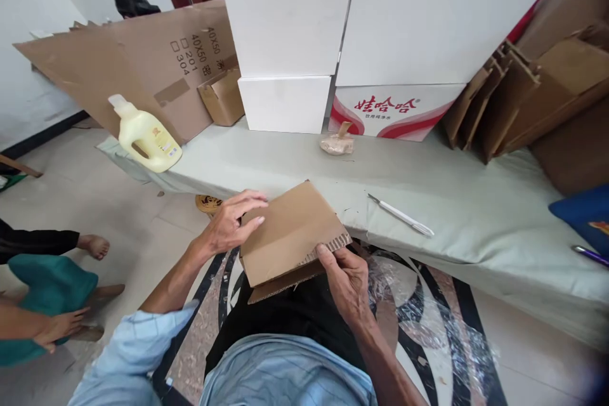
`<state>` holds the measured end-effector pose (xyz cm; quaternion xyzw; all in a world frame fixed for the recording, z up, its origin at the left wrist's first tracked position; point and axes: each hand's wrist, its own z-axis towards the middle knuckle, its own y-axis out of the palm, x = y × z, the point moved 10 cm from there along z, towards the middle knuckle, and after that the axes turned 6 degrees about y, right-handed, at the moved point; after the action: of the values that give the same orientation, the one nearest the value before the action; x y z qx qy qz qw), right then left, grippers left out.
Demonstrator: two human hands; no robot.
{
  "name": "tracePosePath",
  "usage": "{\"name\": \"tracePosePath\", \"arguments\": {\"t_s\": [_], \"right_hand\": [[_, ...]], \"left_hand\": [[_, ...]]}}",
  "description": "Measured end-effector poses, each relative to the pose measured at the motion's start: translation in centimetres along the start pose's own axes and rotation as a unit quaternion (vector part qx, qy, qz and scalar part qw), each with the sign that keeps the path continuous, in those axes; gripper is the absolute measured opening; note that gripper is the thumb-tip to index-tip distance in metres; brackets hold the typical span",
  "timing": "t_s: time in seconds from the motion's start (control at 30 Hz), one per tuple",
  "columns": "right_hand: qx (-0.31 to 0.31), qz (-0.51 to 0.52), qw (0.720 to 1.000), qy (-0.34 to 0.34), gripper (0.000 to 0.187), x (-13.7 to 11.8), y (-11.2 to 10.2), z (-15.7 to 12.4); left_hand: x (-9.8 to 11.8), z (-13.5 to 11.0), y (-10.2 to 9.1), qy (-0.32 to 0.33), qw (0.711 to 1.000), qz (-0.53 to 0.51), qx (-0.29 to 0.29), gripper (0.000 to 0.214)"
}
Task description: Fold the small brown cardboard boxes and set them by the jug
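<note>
A folded piece of brown cardboard (290,225) lies over my lap at the table's front edge, with a second layer showing beneath it. My right hand (348,276) grips its near right corner, thumb on top beside a torn strip of bare corrugation. At the left edge, my left hand (233,222) rests against the cardboard with fingers stretched out and thumb apart. On the cloth to the right lies a slim white-handled craft knife (402,214). A small plastic-wrapped lump (337,143) with a brown strip sits further back.
White boxes (290,38) and a red-and-white printed box (394,115) stand along the back of the green-clothed table (266,162). A pale yellow jug (147,137) is at left, folded cardboard (504,98) at right. Clear plastic wrap (442,323) covers some floor. Another person's hand (59,328) shows at far left.
</note>
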<state>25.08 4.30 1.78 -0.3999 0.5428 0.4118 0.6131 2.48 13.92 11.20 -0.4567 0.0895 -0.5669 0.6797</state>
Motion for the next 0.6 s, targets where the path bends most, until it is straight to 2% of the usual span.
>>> {"name": "tracePosePath", "arguments": {"t_s": [0.13,0.23,0.33,0.43,0.6], "right_hand": [[0.033,-0.011,0.999,0.005,0.057,0.2,-0.1,-0.1],[0.075,-0.026,0.996,0.029,0.065,0.7,-0.6,-0.1],[0.094,-0.025,0.994,0.044,0.068,1.0,-0.9,-0.3],[0.117,-0.029,0.992,0.036,0.069,0.8,-1.7,-0.4],[0.147,0.003,0.988,0.054,0.062,1.2,-3.2,-0.5]], "left_hand": [[1.7,-5.1,-1.6,-0.021,0.999,-0.006,0.05,0.022],[3.5,-6.9,-1.1,-0.016,0.999,-0.011,0.038,0.034],[4.6,-7.8,-0.4,-0.005,1.0,-0.007,0.014,0.044],[4.9,-8.1,0.0,0.002,1.0,-0.001,0.001,0.048],[5.0,-8.1,0.0,0.016,1.0,0.012,0.006,0.037]]}}
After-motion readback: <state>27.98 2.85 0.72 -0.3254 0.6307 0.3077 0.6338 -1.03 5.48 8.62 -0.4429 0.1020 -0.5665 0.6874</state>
